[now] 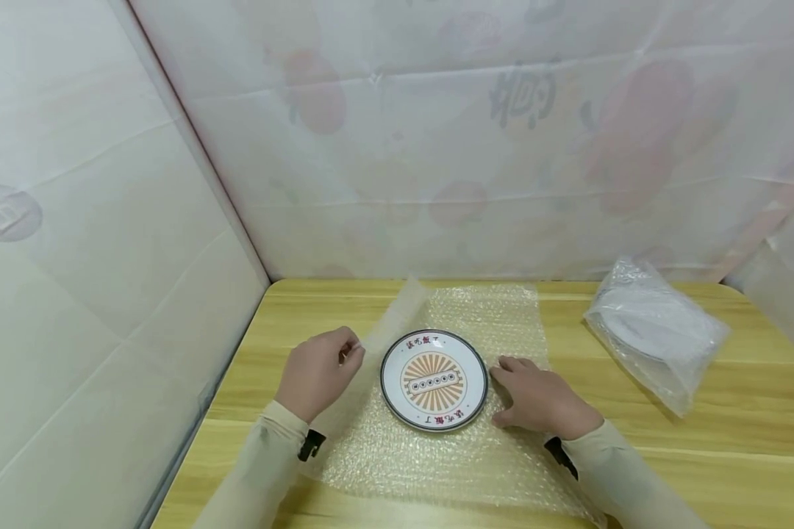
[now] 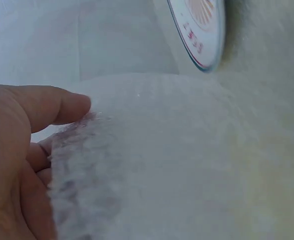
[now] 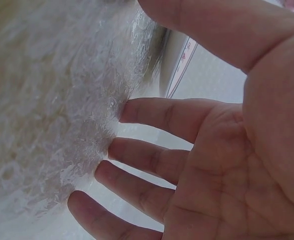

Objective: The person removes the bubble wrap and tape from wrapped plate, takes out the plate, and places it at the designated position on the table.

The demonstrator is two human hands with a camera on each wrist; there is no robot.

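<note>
A round white plate [image 1: 434, 345] with a dark rim, an orange sunburst and red lettering lies face up on a sheet of bubble wrap [image 1: 397, 470]. To the plate's left, my left hand [image 1: 319, 373] pinches the left edge of the bubble wrap between thumb and fingers and holds it raised off the table. In the left wrist view the lifted bubble wrap [image 2: 161, 150] runs from under the thumb toward the plate [image 2: 206, 35]. My right hand [image 1: 536, 397] rests on the wrap just right of the plate, its fingers [image 3: 156, 112] spread and fingertips touching the wrap.
A clear bubble-wrap bag [image 1: 655, 330] with a white plate-like item inside lies at the right back of the wooden table [image 1: 734, 448]. Pale printed cloth walls [image 1: 397, 184] stand behind and to the left of the table.
</note>
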